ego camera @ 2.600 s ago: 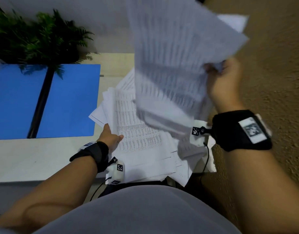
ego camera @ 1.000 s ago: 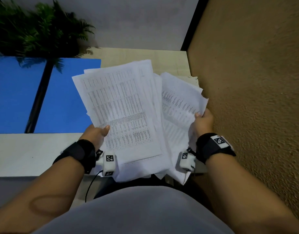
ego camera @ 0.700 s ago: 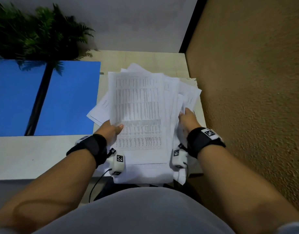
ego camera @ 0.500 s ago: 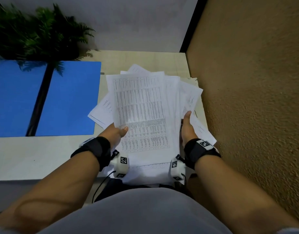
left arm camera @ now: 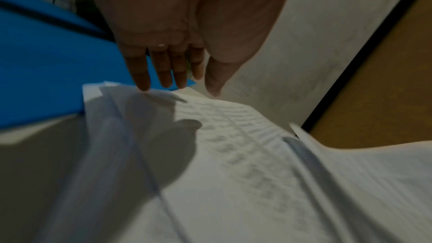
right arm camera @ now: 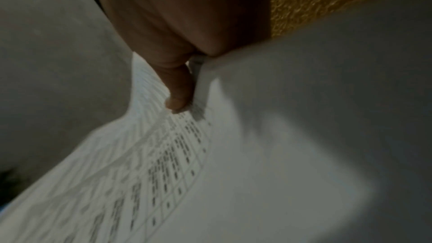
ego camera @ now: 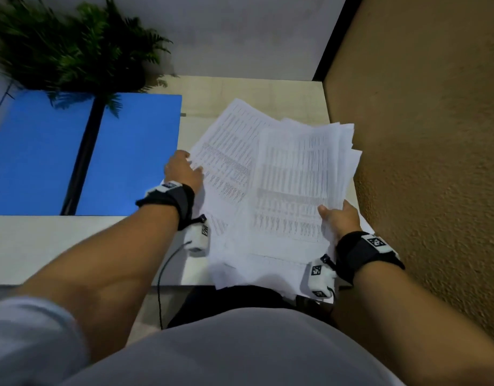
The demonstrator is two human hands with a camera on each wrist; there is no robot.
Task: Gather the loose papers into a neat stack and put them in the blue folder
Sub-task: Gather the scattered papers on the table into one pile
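Loose printed papers (ego camera: 293,190) lie fanned at the desk's right end. My right hand (ego camera: 339,218) pinches the right edge of a raised bundle of sheets (right arm camera: 177,154), thumb on top. My left hand (ego camera: 181,168) is at the left corner of a lower sheet (ego camera: 226,157); in the left wrist view its fingers (left arm camera: 163,69) are straight, their tips at the paper's far corner (left arm camera: 149,110). The blue folder (ego camera: 73,154) lies open flat on the left of the desk, with a black spine down its middle.
A green potted plant (ego camera: 73,43) stands behind the folder and overhangs it. A rough tan wall (ego camera: 421,135) runs close along the desk's right edge. Pale desk top (ego camera: 59,246) shows in front of the folder. A thin cable (ego camera: 162,274) hangs from my left wrist.
My left hand has left the stack's near-left edge and moved forward to a lower sheet's left corner. My right hand has lifted the top bundle and swung it right.
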